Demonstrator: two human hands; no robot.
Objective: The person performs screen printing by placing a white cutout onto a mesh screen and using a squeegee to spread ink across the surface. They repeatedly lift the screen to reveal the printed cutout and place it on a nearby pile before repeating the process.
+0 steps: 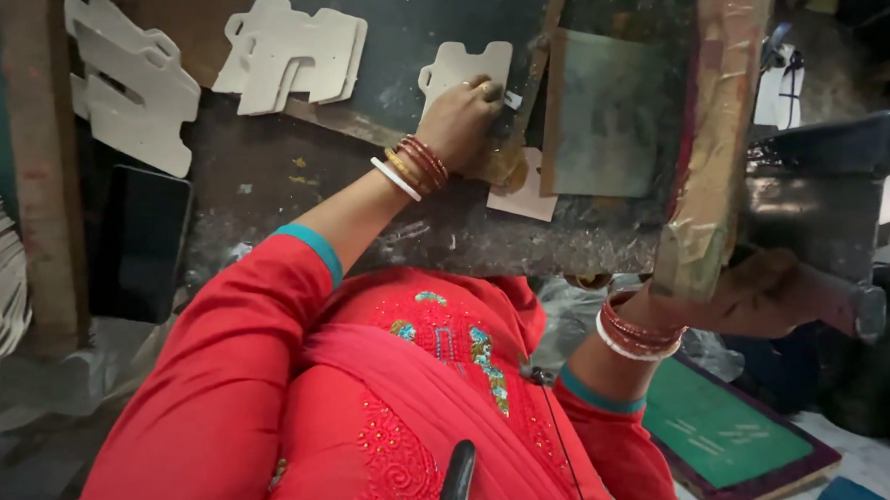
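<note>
the taped wooden screen frame (715, 138) stands lifted off the dark table (262, 178). right hand (757, 291) grips its lower corner. left hand (464, 119) presses flat on a pale notched card (457, 64) beneath it.

Dark screen (140, 243): flat black rectangle, lying at the desk's (261, 168) left edge.
Green panel (723, 433): rectangular, dark-framed, lower right, faint pale marks.

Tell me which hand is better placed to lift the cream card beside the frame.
Left, probably. The left hand rests on the cream card on the dark table, while the right hand is occupied gripping the wooden frame.
</note>
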